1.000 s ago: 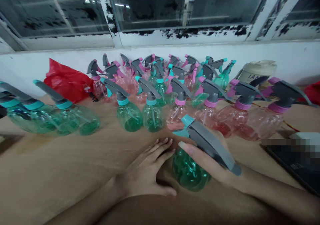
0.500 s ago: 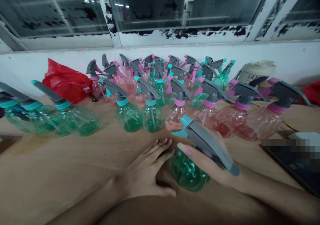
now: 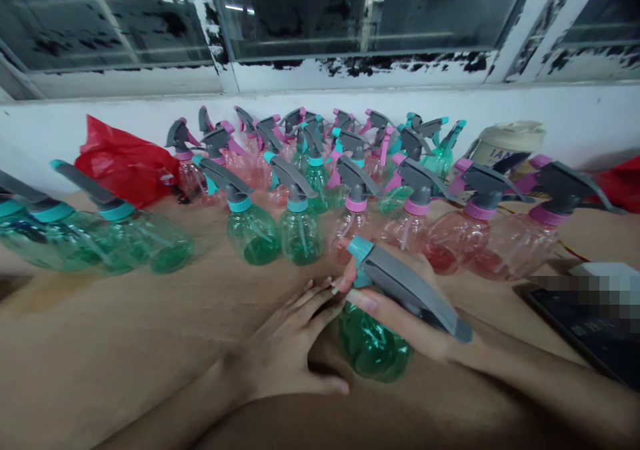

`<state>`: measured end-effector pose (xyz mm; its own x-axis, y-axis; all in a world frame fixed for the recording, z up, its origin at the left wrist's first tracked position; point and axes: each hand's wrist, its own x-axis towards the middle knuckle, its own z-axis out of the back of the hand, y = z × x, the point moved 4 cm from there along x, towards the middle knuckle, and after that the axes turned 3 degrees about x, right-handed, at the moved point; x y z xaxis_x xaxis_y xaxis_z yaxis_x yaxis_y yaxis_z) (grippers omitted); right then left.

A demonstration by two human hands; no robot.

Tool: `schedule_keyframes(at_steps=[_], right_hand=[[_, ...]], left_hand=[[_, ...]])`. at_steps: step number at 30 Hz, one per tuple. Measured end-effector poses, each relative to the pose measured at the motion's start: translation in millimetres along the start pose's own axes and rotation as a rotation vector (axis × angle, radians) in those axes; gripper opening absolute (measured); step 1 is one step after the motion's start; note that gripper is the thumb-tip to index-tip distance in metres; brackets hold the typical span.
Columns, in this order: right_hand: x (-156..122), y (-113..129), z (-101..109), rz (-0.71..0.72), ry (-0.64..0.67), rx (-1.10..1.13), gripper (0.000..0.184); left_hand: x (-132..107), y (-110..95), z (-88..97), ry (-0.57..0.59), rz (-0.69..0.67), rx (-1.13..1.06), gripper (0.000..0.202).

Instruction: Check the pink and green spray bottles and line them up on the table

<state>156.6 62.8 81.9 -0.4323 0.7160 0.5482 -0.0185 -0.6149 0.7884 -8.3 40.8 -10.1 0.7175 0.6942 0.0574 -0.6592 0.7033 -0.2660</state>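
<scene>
The right hand (image 3: 425, 339) wraps the neck of a green spray bottle (image 3: 373, 353) above the table (image 3: 150, 337), seemingly so its fingers can reach the trigger (image 3: 363, 278), while the left hand (image 3: 287, 353) lies flat, fingers spread, just beside it.

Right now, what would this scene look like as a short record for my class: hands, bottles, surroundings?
right hand: holding a green spray bottle by its grey-and-teal spray head
left hand: spread on the table, beside that bottle
front row: green bottles left, pink bottles right
surroundings: red bag back left, pale container back right, dark device near right edge
</scene>
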Motion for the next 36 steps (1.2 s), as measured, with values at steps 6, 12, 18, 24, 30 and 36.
schedule_keyframes(at_steps=[6,12,18,24,30,36], right_hand=[[-2.3,-3.8,0.3,-0.016,0.012,0.0,0.0],[-4.1,-8.6,-0.9,-0.042,0.031,0.05,0.03],[-5.8,-7.5,-0.3,-0.024,0.016,0.036,0.036],[-6.2,-6.9,0.8,-0.011,0.015,0.013,0.036],[-4.9,-5.4,0.2,-0.038,0.031,0.022,0.035],[-4.9,-5.6,0.4,-0.051,0.033,0.002,0.037]], left_hand=[[-1.0,-0.4,-2.5,-0.041,-0.003,0.03,0.105],[0.9,-3.5,1.7,-0.02,-0.003,0.045,0.098],[1.2,-2.4,0.1,-0.09,0.008,0.092,0.096],[1.3,-0.3,-4.3,-0.095,0.005,0.084,0.094],[1.4,1.3,-2.9,-0.078,0.037,0.074,0.095],[1.4,0.1,0.5,-0.052,0.035,0.082,0.09]])
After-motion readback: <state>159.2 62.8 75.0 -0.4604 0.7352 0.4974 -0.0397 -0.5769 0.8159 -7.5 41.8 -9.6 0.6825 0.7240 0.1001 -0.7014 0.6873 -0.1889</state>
